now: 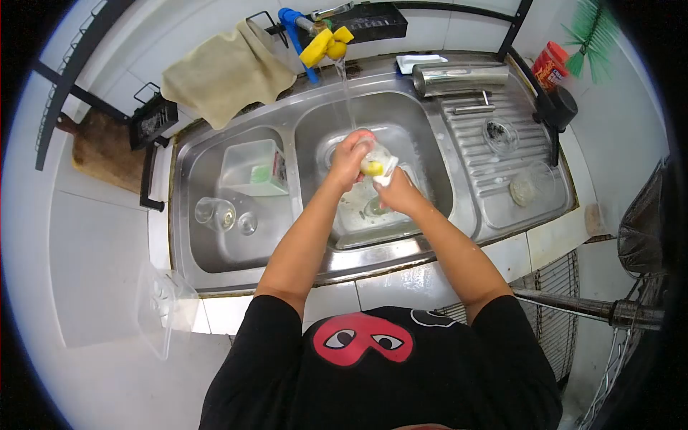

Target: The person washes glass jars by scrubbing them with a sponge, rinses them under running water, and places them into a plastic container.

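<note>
Over the right-hand sink basin [444,154], my left hand [347,163] is wrapped round a clear glass [375,152]. My right hand [401,193] grips a white and yellow sponge [387,174] at the glass's mouth; a yellow part shows through the side. Just behind the hands, water [346,89] runs from the tap [315,29], which has a yellow handle. Below my right hand, another clear glass piece [376,206] lies on the basin floor, partly covered by the hand. Suds and dark specks dot the basin floor.
Clear glasses [215,213] and a plastic tub [251,168] sit in the left basin. On the right drainboard [466,154] are a steel cylinder [462,79], a glass dish [500,135] and a clear bowl [532,185]. A cloth [226,72] hangs behind.
</note>
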### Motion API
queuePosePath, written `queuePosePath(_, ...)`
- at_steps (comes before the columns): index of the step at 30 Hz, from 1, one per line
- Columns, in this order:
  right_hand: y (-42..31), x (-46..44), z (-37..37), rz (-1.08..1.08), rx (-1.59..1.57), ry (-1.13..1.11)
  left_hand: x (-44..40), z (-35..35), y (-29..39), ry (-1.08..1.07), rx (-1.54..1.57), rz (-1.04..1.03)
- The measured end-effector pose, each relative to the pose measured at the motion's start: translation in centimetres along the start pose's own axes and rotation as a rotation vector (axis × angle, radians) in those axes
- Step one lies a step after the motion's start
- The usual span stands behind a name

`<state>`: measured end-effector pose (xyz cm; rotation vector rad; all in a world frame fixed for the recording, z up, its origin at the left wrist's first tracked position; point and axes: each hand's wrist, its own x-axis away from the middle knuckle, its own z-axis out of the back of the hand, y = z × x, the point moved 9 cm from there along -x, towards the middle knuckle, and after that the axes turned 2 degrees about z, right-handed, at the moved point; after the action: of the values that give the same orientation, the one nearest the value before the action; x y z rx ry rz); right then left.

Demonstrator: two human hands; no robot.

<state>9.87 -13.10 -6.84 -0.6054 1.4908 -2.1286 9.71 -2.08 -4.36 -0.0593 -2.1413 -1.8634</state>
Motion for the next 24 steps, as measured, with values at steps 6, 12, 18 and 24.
queuePosePath(6, -2.7, 1.3, -0.6, -0.226, -0.349, -0.155, 2.0, -0.4, 6.5, -0.174, -0.141, -0.686)
queuePosePath(12, -3.7, -0.6, 1.0, 0.178, 0.679, 0.01, 1.0, 0.6, 0.3, -0.255, 0.153, 0.216)
queuePosePath(18, -2.2, -0.9, -0.9, -0.036, 0.057, -0.079, 0.4, 1.0, 3.0, -0.039, -0.125, -0.097)
queuePosePath(24, -5.0, 1.4, -3.9, -0.327, -1.209, -0.506, 0.9, 0.7, 5.2, -0.281, 0.283, -0.452)
